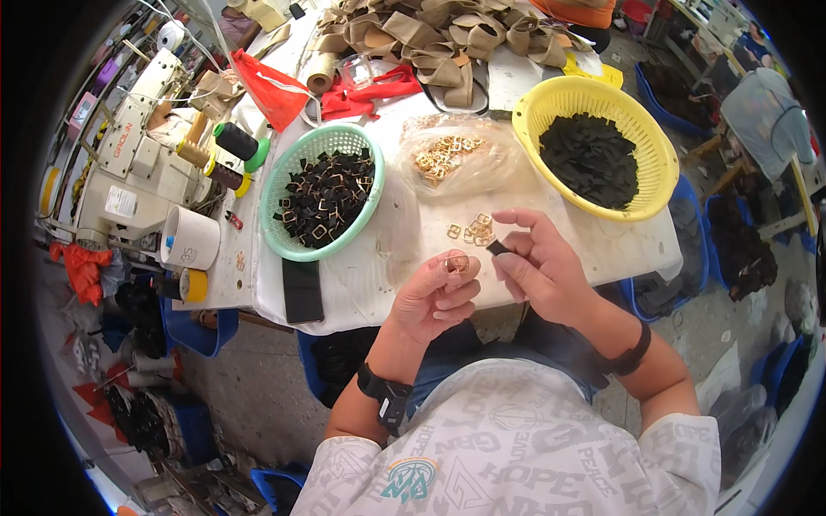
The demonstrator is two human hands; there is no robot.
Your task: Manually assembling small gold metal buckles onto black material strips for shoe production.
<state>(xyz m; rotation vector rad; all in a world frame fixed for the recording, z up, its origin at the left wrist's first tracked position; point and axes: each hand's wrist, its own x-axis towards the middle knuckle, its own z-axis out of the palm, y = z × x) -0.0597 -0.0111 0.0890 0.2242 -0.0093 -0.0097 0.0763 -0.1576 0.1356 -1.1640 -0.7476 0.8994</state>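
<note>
Between the thumb and fingers of my left hand (430, 292) is a gold square buckle (457, 263). My right hand (544, 267) pinches a short black fabric strip (496, 248), its end pointing toward the buckle with a small gap between them. Just beyond my hands lies a small pile of loose gold buckles (478, 230) on the white table. A green basket (269, 219) to the left holds many black strips with gold buckles on them. The yellow basket (662, 163) at the right holds plain black strips (589, 159).
A clear plastic bag (482, 181) of gold buckles sits between the baskets. A black phone (302, 291) lies at the table's front edge. Khaki fabric pieces (413, 34) are heaped at the back. On the left stand a sewing machine (129, 163), thread spools (232, 139) and a white cup (191, 238).
</note>
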